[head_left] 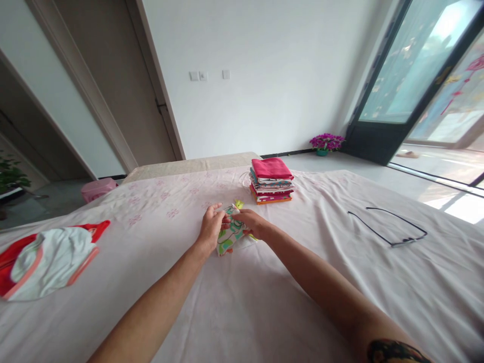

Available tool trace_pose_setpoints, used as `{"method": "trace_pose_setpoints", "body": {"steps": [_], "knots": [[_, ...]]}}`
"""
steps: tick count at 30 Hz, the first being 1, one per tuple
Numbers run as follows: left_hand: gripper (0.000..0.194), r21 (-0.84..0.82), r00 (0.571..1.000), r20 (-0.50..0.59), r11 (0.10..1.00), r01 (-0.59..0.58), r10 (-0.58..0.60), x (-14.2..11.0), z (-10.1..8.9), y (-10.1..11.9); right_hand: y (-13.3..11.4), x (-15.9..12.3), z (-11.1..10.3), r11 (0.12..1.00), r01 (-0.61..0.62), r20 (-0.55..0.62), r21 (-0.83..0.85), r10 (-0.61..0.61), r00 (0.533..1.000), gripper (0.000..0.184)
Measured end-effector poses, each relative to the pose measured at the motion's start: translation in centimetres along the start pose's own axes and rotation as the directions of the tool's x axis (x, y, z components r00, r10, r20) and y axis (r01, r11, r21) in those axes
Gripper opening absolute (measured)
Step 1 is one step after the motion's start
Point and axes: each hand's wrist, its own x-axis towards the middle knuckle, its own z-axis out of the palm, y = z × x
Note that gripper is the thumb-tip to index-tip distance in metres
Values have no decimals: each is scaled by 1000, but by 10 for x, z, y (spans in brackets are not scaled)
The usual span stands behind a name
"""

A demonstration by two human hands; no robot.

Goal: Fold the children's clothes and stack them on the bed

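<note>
Person's L hand and R hand both grip a small patterned cloth, fingers bent in on it from either side; exact fingertip contact too small to tell. Cloth sits btwn the hands, low over the pale bedsheet, white w/ green + orange print, a yellow bit showing just past the fingers. Beyond the grip, slightly R and near: stack of folded cloths, plain pink-red one on top, orange at btm. Well R of grip: dark-framed glasses, temples open, pointing away from person. Well L of grip: red + white garment, crumpled, on same sheet. Farther off, beyond L: pink plastic item on floor; beyond R, by the wall: potted purple flowers.
</note>
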Motion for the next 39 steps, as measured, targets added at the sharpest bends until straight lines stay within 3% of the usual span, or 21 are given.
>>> {"method": "trace_pose_setpoints", "body": {"steps": [2, 4, 8, 11, 16, 21, 25, 28, 31, 34, 39], "knots": [[40, 136, 989, -36, 981, -139, 145, 0, -9, -11, 3, 0, 0, 1000, -1, -36, -15, 1, 999, 11], [34, 315, 956, -9, 908, -275, 293, -3, -18, -22, 4, 0, -1, 999, 10, -71, -37, -13, 997, 16], [42, 607, 822, 238, 582, -541, 517, -13, -20, -44, 6, -2, -5, 989, 68, -125, -133, -85, 989, 25], [51, 717, 762, 398, 345, -606, 511, -18, -14, -60, 11, -3, -13, 965, 66, -135, -254, -103, 986, 35], [55, 803, 767, 460, 157, -574, 448, -21, -10, -80, 19, -3, -32, 849, 27, -160, -528, -131, 978, 49], [56, 805, 736, 489, 82, -587, 469, -26, -11, -86, 15, -9, -40, 528, -23, -148, -849, -195, 970, 52], [57, 806, 728, 509, 44, -591, 459, -31, -11, -83, 1, -20, -29, 288, -75, -164, -955, -297, 941, 48], [59, 800, 730, 531, 31, -600, 430, -34, -11, -77, -4, -18, -14, 230, 39, -81, -972, -489, 869, 47], [60, 790, 735, 547, 44, -611, 400, -38, -12, -72, 2, -7, -3, 132, 268, 158, -954, -539, 827, 49], [60, 776, 742, 568, 71, -627, 355, -43, -17, -72, 19, 5, -3, 54, 353, 294, -934, -445, 846, 53], [63, 712, 701, 641, 98, -695, 313, -58, -36, -72, 40, 13, -14, -28, 317, 301, -948, -394, 868, 55]]}}
